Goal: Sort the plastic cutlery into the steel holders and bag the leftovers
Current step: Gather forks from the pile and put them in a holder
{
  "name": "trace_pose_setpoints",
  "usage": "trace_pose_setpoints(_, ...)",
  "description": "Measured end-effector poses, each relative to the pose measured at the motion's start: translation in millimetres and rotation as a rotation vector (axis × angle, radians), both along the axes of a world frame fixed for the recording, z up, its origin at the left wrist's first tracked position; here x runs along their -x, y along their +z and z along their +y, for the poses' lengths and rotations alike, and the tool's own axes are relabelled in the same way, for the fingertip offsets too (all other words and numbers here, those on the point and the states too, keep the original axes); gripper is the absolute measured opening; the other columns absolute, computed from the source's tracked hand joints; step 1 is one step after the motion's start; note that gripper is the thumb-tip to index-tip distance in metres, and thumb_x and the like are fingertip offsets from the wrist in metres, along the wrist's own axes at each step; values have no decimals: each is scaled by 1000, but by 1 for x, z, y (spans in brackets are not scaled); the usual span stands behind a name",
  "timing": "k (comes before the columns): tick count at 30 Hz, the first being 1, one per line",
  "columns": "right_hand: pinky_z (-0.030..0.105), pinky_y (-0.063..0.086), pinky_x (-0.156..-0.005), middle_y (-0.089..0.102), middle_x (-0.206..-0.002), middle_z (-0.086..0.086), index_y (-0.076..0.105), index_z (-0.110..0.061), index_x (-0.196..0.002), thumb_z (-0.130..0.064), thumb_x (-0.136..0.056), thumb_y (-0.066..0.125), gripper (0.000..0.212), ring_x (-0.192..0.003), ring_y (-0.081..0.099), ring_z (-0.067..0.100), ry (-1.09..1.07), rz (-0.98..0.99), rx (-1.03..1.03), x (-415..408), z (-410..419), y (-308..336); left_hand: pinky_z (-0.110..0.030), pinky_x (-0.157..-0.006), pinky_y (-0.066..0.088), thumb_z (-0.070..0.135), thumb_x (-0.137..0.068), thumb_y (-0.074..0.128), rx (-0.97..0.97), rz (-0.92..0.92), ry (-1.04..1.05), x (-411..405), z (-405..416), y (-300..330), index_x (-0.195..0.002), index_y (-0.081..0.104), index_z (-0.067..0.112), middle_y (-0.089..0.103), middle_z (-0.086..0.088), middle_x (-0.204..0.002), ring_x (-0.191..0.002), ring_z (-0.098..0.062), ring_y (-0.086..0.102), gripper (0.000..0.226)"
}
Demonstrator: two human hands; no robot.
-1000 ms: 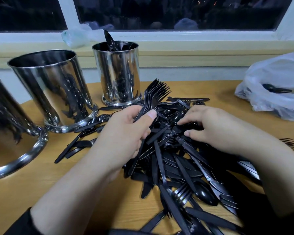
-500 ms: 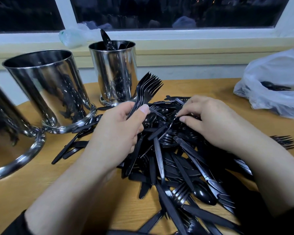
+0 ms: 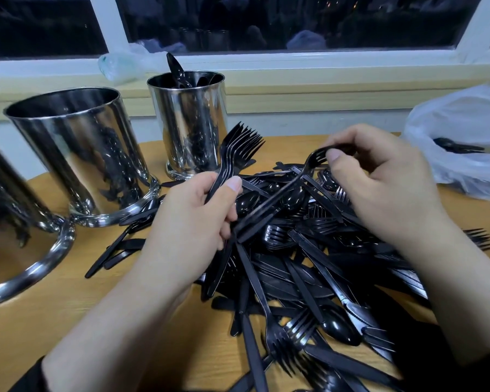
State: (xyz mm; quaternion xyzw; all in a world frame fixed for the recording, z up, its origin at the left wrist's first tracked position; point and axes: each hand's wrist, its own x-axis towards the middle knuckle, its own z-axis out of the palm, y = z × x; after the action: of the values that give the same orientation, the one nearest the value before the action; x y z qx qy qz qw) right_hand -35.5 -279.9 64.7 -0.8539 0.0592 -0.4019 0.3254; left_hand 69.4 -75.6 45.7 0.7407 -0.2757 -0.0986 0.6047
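Left hand (image 3: 193, 222) grips our fork bundle (image 3: 235, 154); right hand (image 3: 385, 188) pinches fork (image 3: 303, 176), handle buried in pile (image 3: 309, 264); leftmost holder (image 3: 12, 236) cut off.

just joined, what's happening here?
A person is sorting a pile of black plastic cutlery on a table. The left hand holds a bunch of forks; the right hand pinches one more fork by its head, lifting it off the pile. Three steel holders stand left; the far holder has spoons in it. A bag sits right.

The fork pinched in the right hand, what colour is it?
Glossy black, like the rest of the pile. The head view shows the fork pinched at its tines by the right hand.
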Motion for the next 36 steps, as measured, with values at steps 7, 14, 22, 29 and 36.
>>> trace_pose_setpoints(7,28,46,-68,66,-80,-5,70,-30,-89,-19,-93,69,12,-75,59,15,136,117,108,-2,8,-2,-31,-47,54,29,-103,56,36,225,-192,10,-3,4,-97,67,12,74,-11,-78,-53,-24,63,21)
trace_pose_setpoints(14,23,45,-62,67,-68,-4,71,-31,-82,-34,-95,66,15,-58,51,4,-26,225,-31,2,-7,2,-21,-42,22,42,-99,57,15,268,-159,6,-2,-3,-101,71,19,42,3,-64,-48,-11,26,27)
trace_pose_setpoints(22,26,50,-72,66,-81,-21,74,-40,-82,-40,-83,72,3,-72,60,-2,-12,822,126,7,-25,-2,-18,-40,20,34,-97,65,41,272,-190,3,-2,-6,-87,59,11,43,-1,-67,-45,-11,23,26)
trace_pose_setpoints(29,26,49,-71,61,-89,-18,70,-37,-79,-31,-84,74,8,-75,58,1,-26,850,149,6,-24,-4,-19,-40,20,35,-98,63,63,253,-178,4,-2,-6,-106,53,-4,44,1,-66,-44,-9,23,41)
trace_pose_setpoints(36,32,49,-86,57,-98,-17,72,-41,-98,-40,-85,77,14,-89,56,2,13,921,185,5,-21,-4,-20,-42,18,33,-99,63,59,261,-170,4,-2,-6,-92,55,5,44,1,-65,-45,-11,22,31)
